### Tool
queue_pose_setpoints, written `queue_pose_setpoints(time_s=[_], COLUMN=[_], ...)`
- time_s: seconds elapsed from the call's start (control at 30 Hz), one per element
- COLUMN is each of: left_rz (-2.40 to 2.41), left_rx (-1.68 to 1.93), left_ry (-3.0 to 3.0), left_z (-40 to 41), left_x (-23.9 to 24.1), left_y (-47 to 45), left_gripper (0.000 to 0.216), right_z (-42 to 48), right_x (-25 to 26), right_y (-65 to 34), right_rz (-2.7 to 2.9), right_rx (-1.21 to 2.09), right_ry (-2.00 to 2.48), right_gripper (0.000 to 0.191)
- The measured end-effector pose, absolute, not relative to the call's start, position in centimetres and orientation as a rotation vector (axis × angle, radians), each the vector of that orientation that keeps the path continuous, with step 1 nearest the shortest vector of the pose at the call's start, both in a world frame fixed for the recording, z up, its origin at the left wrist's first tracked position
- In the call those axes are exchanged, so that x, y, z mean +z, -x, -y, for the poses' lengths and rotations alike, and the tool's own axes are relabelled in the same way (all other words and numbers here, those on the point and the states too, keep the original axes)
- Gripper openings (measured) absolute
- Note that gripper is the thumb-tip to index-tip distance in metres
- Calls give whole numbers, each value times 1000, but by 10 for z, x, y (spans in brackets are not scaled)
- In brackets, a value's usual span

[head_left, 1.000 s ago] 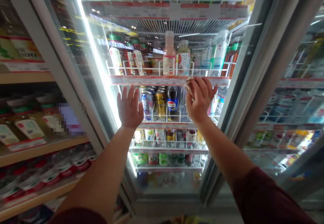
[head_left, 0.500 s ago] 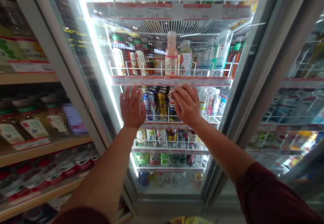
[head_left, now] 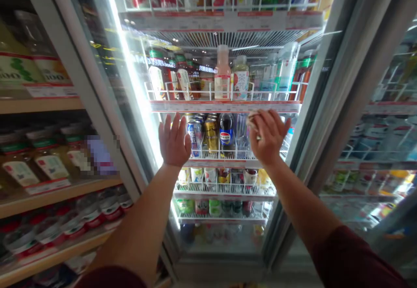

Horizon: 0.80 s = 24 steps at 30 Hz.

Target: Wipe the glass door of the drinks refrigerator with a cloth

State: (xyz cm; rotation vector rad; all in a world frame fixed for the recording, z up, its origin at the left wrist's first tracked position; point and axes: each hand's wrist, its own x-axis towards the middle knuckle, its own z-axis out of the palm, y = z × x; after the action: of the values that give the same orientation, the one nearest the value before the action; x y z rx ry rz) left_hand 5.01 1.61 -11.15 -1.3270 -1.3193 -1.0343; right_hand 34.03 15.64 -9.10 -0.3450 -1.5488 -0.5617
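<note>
My left hand (head_left: 175, 144) is spread flat against the glass door (head_left: 208, 240) of a lit drinks fridge, palm forward, holding nothing. Bunched under the fingers of my right hand (head_left: 269, 138) is a crumpled pale cloth (head_left: 252, 120), held against the same glass. Its far side is hidden by the fingers. Behind the glass, between the two hands, stand a blue can (head_left: 195, 138), gold cans (head_left: 211, 135) and a dark cola bottle (head_left: 226, 129) with a blue label. A pink bottle (head_left: 223, 77) stands on the wire shelf above.
Open wooden shelves (head_left: 55, 196) with several bottles and red-labelled jars (head_left: 93, 214) line the left side. A grey door frame (head_left: 339, 75) runs down the right, with another drinks fridge beyond it. Reflected lights show on the glass.
My right hand has slid right across the glass with the cloth, uncovering the cola bottle. My left hand stays spread in nearly the same place. The view has shifted slightly.
</note>
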Motion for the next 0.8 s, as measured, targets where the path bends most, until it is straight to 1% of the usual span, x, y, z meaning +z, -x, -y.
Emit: queue_pose_setpoints(time_s=[0.07,0.13,0.2,0.27,0.33,0.5,0.67,0.73,0.8], left_rz=[1328,1351,1369,1380,1382,1378,1398,1401,1391], left_rx=[-1036,-1036,-1048,-1054,-1045,-1019,-1044,-1040,-1032], left_ry=[1330,1333,1339,1340,1336,1331,1347,1347,1352], left_z=[-16,-16,-16,-16,-16,-17,-15,-14,-14], left_x=[-111,-111,-110,-109,-109,-110,-110,-110,-109], left_y=[-50,-51,-52,-52,-51,-49,-51,-52,-52], left_gripper=[63,63,64,64,63,62,64,64,65], right_z=[-163,-165,-162,-156,-152,-147,-125,-122,-124], right_x=[-94,-97,-101,-106,-108,-105,-124,-124,-118], right_y=[-347,-351,-352,-350,-348,-336,-317,-314,-313], right_rz=[1321,1203,1334,1597,1728,1436,1884,1854,1686], right_rx=[-519,-460,-450,-506,-553,-434,-664,-646,-534], right_ry=[442,475,409,300,276,434,124,145,288], right_gripper=[49,50,53,55,55,59,58,60,65])
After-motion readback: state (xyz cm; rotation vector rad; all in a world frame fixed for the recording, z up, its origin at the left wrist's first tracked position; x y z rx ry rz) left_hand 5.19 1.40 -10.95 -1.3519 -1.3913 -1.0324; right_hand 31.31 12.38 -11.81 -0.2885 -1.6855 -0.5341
